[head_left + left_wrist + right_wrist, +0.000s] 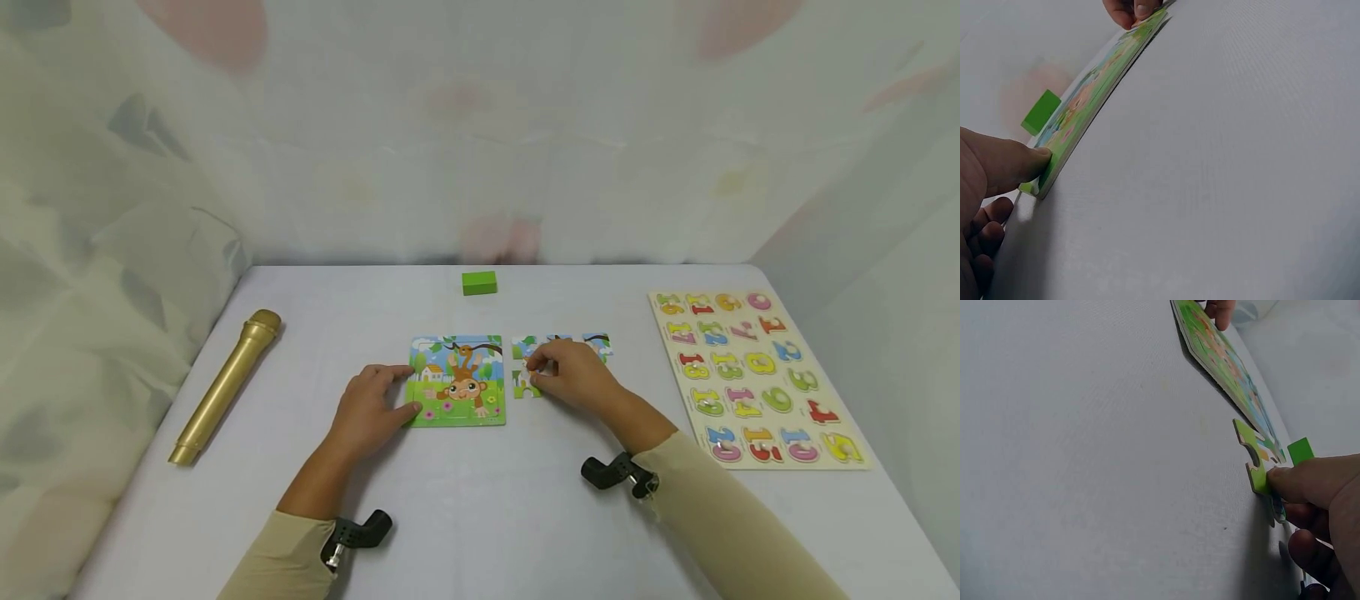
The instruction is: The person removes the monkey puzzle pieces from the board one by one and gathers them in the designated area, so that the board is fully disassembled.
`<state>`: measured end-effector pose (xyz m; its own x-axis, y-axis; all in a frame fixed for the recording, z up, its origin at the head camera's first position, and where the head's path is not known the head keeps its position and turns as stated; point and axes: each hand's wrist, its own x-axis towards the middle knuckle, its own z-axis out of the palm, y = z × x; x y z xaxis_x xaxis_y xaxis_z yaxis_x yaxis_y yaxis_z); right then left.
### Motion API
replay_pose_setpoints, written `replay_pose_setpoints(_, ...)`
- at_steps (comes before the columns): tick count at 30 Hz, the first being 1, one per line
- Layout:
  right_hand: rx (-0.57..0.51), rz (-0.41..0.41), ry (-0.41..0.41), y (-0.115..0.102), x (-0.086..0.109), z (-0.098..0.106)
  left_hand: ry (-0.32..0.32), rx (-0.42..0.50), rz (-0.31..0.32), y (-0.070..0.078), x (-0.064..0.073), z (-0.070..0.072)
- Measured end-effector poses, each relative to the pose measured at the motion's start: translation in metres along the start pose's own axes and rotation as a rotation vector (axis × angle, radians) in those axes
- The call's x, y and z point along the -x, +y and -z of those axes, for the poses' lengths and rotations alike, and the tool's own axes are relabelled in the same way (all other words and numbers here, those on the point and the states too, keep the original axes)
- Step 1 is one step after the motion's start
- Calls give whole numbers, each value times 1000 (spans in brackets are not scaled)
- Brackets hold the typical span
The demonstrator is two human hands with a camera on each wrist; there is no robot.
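Note:
A square picture puzzle (457, 382) of a monkey hanging from a branch over grass lies flat in its frame. My left hand (367, 410) is at its left edge, thumb and forefinger spread along it; in the left wrist view the straight thumb presses on the near corner. To the right of the puzzle, my right hand (573, 375) pinches a puzzle piece (1259, 478) with a green edge and a rounded notch. More loose puzzle pieces (597, 340) with blue sky and a dark branch lie beyond that hand, which partly covers them.
A green block (479, 283) sits near the table's back edge. On the left lies a gold microphone (228, 383). A pale number board (678, 392) with colourful numerals lies on the right. White cloth covers the table (465, 517); patterned curtains surround it.

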<state>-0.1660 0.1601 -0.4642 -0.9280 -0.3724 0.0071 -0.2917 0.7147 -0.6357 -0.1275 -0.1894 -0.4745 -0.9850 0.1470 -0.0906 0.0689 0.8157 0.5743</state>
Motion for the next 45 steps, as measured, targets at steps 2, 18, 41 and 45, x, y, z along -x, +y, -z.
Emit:
replay_pose_setpoints(2,2,1,10,0,1,0,0,-2,1,0,0,0)
replay_pose_setpoints(18,-36,23,48,2,2,1,12,-34,-6,6,1,2)
replay_pose_setpoints(41,-111,151,-114,-37,-37,-18,36,44,-64,17,-12,-6)
replay_pose_setpoints(45,-103,183,-139,-46,-45,-24,23,47,-56,21,-14,-8)
